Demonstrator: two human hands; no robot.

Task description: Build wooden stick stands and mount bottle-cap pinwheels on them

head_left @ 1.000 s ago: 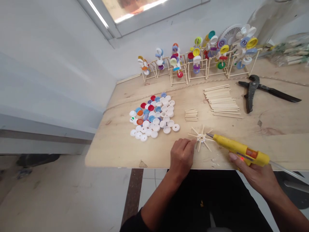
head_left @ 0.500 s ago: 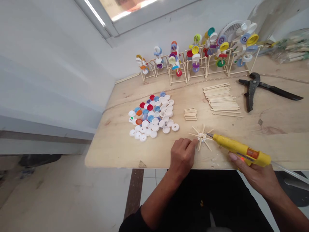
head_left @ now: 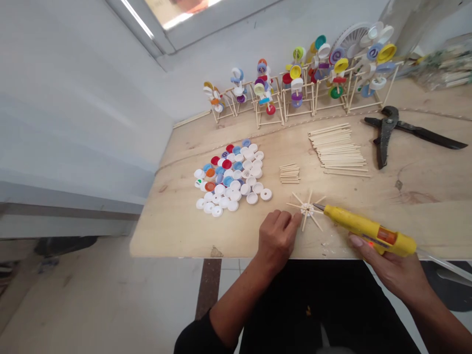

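Note:
A small star of thin wooden sticks [head_left: 307,210] lies near the front edge of the plywood table [head_left: 424,206]. My left hand [head_left: 277,237] rests beside it with fingers curled, fingertips touching one of its spokes. My right hand [head_left: 391,268] grips a yellow glue gun [head_left: 368,230], whose nozzle tip points at the hub of the star.
A heap of white, blue and red bottle caps [head_left: 232,179] lies to the left. A short stick bundle [head_left: 289,173] and a longer stick pile [head_left: 339,150] lie behind the star. Black pliers [head_left: 391,130] rest at right. Several finished cap-and-stick wheels [head_left: 298,83] line the wall.
The view has tilted slightly; both hands, the glue gun and the stick star keep the same places on the table.

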